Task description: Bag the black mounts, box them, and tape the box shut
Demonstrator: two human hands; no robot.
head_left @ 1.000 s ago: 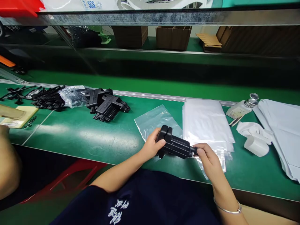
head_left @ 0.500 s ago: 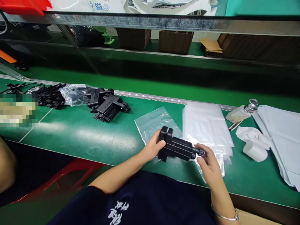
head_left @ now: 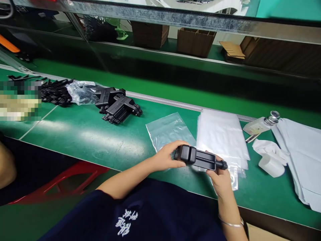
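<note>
A black plastic clamp [head_left: 203, 159] with a round screw knob is held level above the front of the bench. My left hand [head_left: 167, 156] grips its thick jaw end, thumb in front and fingers behind. At the other end, my right hand [head_left: 220, 178] pinches the body beside the knob, with some fingertips hidden behind it. The side facing me shows a long slot with a threaded rod inside. Just behind the clamp lies a single clear plastic bag [head_left: 170, 129]. A stack of clear bags [head_left: 219, 132] sits partly beneath my right hand.
Several similar black clamps [head_left: 120, 108] are piled left of centre, beside a plastic-wrapped bundle [head_left: 84, 92] and loose black parts [head_left: 56, 95]. At right are a bottle [head_left: 258, 126], crumpled white tissue [head_left: 272, 147] and white sheets [head_left: 301, 157]. Another person's arm [head_left: 6, 164] shows at left.
The clamp has been rolled about its length, so its slotted side now faces me. Both hands still hold it, and my right hand has moved closer in along the body. The camera view has shifted slightly.
</note>
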